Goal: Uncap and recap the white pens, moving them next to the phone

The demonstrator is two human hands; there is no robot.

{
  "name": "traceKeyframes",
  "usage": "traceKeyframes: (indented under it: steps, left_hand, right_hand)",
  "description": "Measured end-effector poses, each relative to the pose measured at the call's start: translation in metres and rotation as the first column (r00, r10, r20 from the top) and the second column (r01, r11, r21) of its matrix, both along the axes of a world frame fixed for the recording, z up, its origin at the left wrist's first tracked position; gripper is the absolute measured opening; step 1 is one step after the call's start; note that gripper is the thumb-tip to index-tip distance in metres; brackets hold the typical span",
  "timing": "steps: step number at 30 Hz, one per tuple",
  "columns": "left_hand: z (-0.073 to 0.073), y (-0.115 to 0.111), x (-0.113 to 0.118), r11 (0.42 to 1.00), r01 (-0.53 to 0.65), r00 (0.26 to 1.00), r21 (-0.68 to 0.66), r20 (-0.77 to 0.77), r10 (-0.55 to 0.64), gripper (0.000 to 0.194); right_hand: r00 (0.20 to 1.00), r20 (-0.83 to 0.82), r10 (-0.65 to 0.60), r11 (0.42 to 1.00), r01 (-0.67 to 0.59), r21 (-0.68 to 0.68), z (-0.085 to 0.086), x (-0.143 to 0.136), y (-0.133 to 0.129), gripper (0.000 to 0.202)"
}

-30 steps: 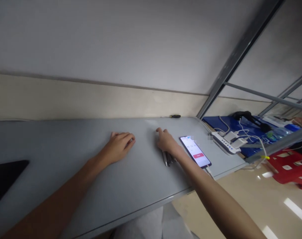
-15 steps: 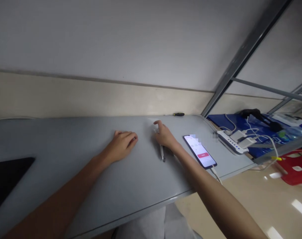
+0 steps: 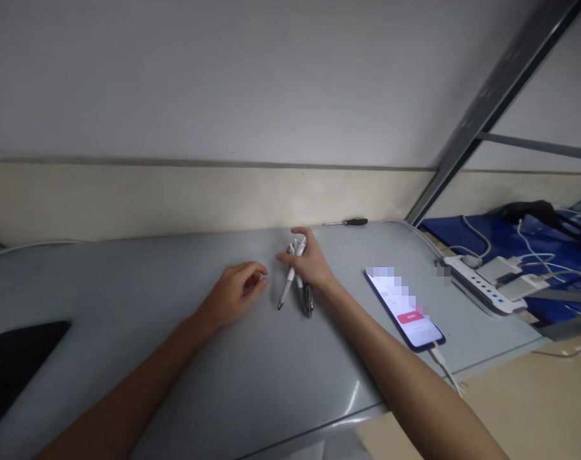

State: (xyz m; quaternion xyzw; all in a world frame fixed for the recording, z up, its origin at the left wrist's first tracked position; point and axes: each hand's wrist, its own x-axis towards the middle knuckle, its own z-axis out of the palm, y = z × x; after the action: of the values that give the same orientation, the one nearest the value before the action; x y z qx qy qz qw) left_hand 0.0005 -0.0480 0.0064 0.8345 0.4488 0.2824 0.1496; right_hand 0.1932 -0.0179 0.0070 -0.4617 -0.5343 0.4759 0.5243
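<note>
Several pens are bunched under my right hand (image 3: 313, 260), whose thumb and fingers curve round their far ends. A white pen (image 3: 287, 285) points its dark tip toward me and to the left. Beside it, a dark-barrelled pen (image 3: 309, 300) sticks out below the palm. The fingers partly cover the bunch, so the exact number is hidden. Left of the pens, my left hand (image 3: 231, 292) rests on the grey table (image 3: 223, 377). Its fingers are bent with a gap to the thumb, and it holds nothing.
A lit phone (image 3: 417, 313) on a cable lies right of my right arm. Behind it is a white power strip (image 3: 482, 287) with plugged-in chargers. A screwdriver (image 3: 355, 222) lies by the wall. A black flat object (image 3: 22, 358) is at the left, a metal post (image 3: 486, 121) at the right.
The pens, mostly hidden before, now show in my right hand, their tips fanned toward me. My left hand's thumb and fingers have parted. The view has shifted slightly left.
</note>
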Motion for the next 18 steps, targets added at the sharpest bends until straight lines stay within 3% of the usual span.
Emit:
traceKeyframes:
  steps: [4, 7, 9, 13, 18]
  left_hand:
    - [0.007, -0.009, 0.017, 0.976, 0.071, 0.984, -0.204, 0.174, -0.035, 0.025]
    - [0.010, -0.017, 0.036, 0.904, 0.201, 0.961, -0.376, 0.256, -0.108, 0.035]
    - [0.009, -0.019, 0.049, 0.848, 0.243, 0.937, -0.471, 0.342, -0.079, 0.043]
    - [0.001, -0.015, 0.069, 0.797, 0.339, 0.821, -0.501, 0.571, 0.010, 0.054]
    - [-0.006, -0.014, 0.080, 0.782, 0.298, 0.747, -0.547, 0.644, 0.165, 0.056]
  right_hand:
    - [0.997, -0.071, 0.033, 0.994, -0.025, 0.104, 0.004, -0.006, -0.006, 0.056]
    - [0.996, -0.027, 0.088, 0.967, -0.078, 0.242, 0.006, -0.009, -0.013, 0.055]
    - [0.995, 0.006, 0.095, 0.939, -0.092, 0.330, 0.008, -0.010, -0.017, 0.053]
    - [0.997, 0.031, 0.066, 0.907, -0.073, 0.416, 0.012, -0.008, -0.023, 0.053]
    - [0.976, -0.108, 0.188, 0.932, -0.142, 0.334, 0.019, -0.004, -0.026, 0.061]
